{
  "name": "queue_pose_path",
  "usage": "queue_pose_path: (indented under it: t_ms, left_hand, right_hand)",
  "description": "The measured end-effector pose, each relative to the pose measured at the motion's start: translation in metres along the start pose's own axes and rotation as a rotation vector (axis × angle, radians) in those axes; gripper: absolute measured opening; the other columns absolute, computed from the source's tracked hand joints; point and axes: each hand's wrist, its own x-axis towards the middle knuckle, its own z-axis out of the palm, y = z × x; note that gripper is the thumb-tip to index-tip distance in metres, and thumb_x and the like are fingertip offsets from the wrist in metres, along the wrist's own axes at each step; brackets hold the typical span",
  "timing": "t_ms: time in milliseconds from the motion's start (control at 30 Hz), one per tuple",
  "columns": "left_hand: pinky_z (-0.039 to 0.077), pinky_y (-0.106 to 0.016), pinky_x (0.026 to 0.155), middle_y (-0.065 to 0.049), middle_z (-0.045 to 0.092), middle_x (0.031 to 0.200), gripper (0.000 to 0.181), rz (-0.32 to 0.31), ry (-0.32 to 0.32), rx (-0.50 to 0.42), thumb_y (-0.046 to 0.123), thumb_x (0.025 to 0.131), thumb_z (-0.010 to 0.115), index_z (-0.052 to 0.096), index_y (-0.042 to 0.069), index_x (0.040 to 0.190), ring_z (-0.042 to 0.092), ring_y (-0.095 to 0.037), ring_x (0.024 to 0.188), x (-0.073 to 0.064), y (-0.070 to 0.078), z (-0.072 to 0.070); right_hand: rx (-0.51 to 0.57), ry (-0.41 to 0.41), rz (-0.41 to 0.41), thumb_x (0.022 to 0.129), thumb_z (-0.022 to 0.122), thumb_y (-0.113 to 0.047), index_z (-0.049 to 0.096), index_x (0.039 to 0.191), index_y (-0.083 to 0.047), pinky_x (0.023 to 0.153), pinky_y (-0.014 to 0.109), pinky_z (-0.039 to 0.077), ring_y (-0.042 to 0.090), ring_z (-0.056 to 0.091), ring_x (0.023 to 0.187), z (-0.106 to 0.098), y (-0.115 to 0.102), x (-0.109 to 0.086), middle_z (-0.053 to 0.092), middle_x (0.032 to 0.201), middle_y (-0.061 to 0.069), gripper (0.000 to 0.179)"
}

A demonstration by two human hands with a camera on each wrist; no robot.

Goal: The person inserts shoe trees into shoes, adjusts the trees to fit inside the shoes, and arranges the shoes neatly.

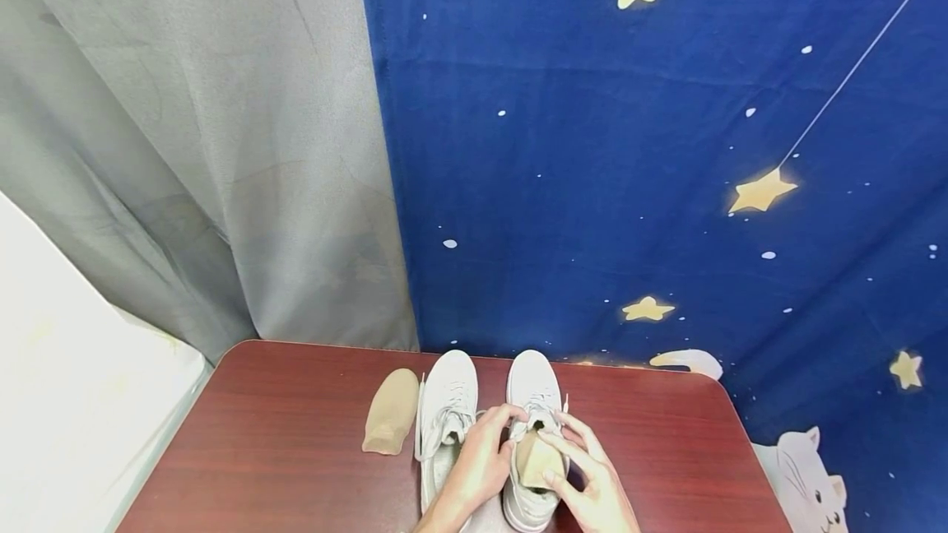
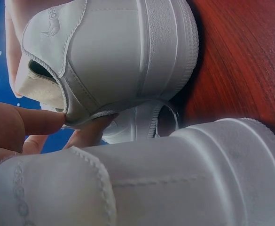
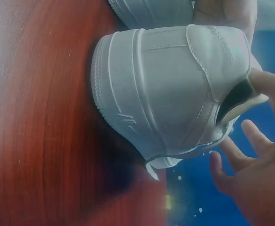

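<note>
Two white lace-up sneakers stand side by side, toes pointing away. In the opening of the right sneaker (image 1: 532, 377) sits a beige shoe insert (image 1: 543, 462), its heel end sticking out. My right hand (image 1: 598, 488) pinches this insert between thumb and forefinger, the other fingers spread beside the shoe. My left hand (image 1: 483, 461) grips the collar of the same sneaker on its left side, as the left wrist view shows at the collar edge (image 2: 67, 101). The left sneaker (image 1: 452, 377) stands partly behind my left forearm. The insert's front part is hidden inside the shoe.
A second beige shoe insert (image 1: 392, 411) lies left of the sneakers on the reddish-brown table (image 1: 296, 426). Behind the table's far edge hang a grey curtain (image 1: 311, 187) and a blue star-patterned curtain (image 1: 563, 187). A white surface (image 1: 67, 401) is at the left.
</note>
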Motion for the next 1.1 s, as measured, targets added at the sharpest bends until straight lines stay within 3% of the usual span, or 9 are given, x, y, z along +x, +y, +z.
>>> queue_pose_path:
  t_ms: [267,500,767,1100]
  left_hand:
    - [0.045,-0.032,0.078,0.003,0.058,0.103,0.047,-0.007,-0.021,-0.002,-0.008,0.074,0.062,0.057,0.024,0.108,0.056,-0.016,0.091,0.000,0.004,0.001]
    - [0.045,-0.032,0.076,0.003,0.058,0.102,0.048,0.006,-0.022,0.007,-0.009,0.073,0.062,0.056,0.024,0.108,0.057,-0.017,0.090,0.000,0.004,0.002]
    - [0.045,-0.030,0.077,0.003,0.057,0.103,0.046,-0.009,-0.029,0.004,-0.007,0.075,0.062,0.056,0.024,0.109,0.056,-0.015,0.090,0.002,0.005,0.000]
    - [0.045,-0.030,0.075,0.001,0.058,0.100,0.049,0.021,0.014,0.011,-0.010,0.072,0.063,0.056,0.023,0.108,0.056,-0.016,0.087,-0.001,0.002,0.000]
  right_hand:
    - [-0.153,0.087,-0.005,0.063,0.077,0.000,0.065,0.111,-0.007,0.081,0.033,0.046,0.039,0.055,0.096,0.007,0.005,-0.003,0.047,0.124,0.023,0.050]
    - [-0.134,0.119,-0.030,0.060,0.078,0.002,0.065,0.109,-0.005,0.084,0.023,0.042,0.039,0.055,0.093,0.008,0.007,-0.005,0.047,0.122,0.025,0.051]
    - [-0.107,0.140,-0.042,0.059,0.077,0.005,0.066,0.107,-0.005,0.086,0.019,0.039,0.037,0.054,0.092,0.009,0.008,0.000,0.049,0.118,0.026,0.051]
    - [-0.170,0.148,-0.042,0.063,0.079,-0.010,0.066,0.110,-0.013,0.085,0.017,0.037,0.025,0.054,0.094,0.023,0.044,-0.014,0.050,0.119,0.016,0.049]
